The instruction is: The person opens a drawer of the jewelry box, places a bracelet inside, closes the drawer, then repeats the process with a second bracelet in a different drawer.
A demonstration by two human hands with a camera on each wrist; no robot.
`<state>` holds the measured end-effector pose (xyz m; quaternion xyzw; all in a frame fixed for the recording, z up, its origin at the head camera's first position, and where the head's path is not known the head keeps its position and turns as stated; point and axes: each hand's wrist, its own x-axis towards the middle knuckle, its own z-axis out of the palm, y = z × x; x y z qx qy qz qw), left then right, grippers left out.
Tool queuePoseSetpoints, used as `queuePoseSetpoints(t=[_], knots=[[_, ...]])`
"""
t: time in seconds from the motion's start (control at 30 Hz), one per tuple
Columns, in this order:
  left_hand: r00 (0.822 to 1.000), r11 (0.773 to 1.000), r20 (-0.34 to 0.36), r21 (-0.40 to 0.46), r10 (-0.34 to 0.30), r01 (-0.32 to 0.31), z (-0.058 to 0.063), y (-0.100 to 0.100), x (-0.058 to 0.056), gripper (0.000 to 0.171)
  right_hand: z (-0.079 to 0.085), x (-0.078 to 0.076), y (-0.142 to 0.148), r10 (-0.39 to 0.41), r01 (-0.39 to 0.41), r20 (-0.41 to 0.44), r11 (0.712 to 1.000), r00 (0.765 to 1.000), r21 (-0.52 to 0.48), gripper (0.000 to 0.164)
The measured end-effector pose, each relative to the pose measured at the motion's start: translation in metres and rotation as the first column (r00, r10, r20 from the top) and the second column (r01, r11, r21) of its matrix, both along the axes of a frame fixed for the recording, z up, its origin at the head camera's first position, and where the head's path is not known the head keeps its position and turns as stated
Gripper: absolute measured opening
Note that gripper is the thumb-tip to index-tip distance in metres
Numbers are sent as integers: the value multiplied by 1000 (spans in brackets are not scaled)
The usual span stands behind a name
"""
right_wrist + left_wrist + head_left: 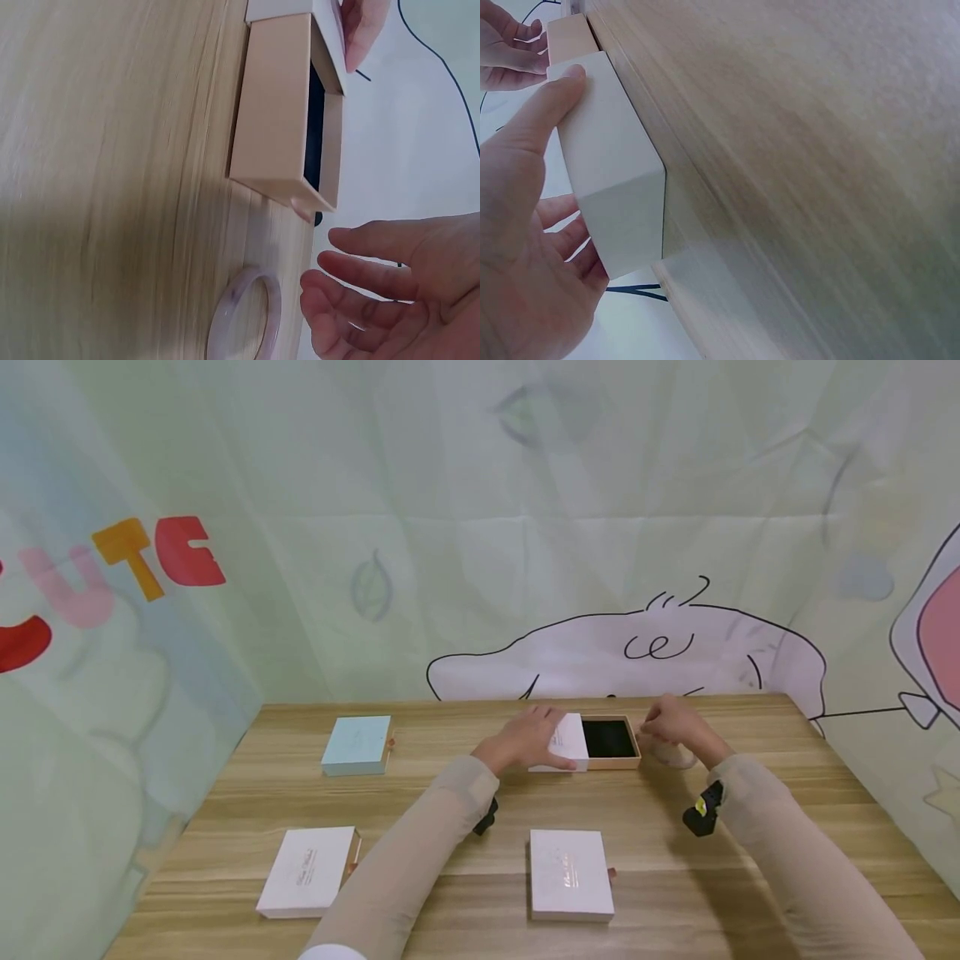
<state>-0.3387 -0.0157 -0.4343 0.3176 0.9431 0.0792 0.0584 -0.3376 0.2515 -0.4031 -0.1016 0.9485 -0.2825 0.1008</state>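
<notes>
A white slide-out gift box [572,742] lies toward the table's back edge, its peach drawer [270,105] pulled partway out to the right. Black padding [609,739] lines the drawer. My left hand [521,739] grips the white outer sleeve [611,135], thumb on the near side and fingers round the far side. Just right of the drawer's end is my right hand [678,727], its fingers loosely bent with nothing between them. A small ribbon tab [300,210] sticks out from the drawer front, apart from those fingers. A pale translucent bangle [223,319] lies on the table below my right hand.
A light blue box [357,745] sits at the back left of the wooden table [247,810]. Two more white boxes stand nearer, one at front left [307,868] and one at front centre [570,872]. A printed cloth backdrop [450,527] hangs behind.
</notes>
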Motion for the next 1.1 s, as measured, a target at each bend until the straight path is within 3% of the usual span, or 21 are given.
queuePoseSetpoints(t=[0.17, 0.5, 1.1], knots=[[1000, 1000, -2, 1, -1, 1, 0, 0, 0, 97, 1, 1, 5, -14, 16, -35, 998, 999, 56, 26], [1000, 1000, -14, -16, -9, 8, -2, 1, -2, 98, -3, 7, 17, -55, 56, -38, 997, 998, 50, 44], [1000, 1000, -18, -6, -3, 3, -2, 0, -1, 97, -16, 15, 23, -96, 100, -43, 991, 994, 87, 56]])
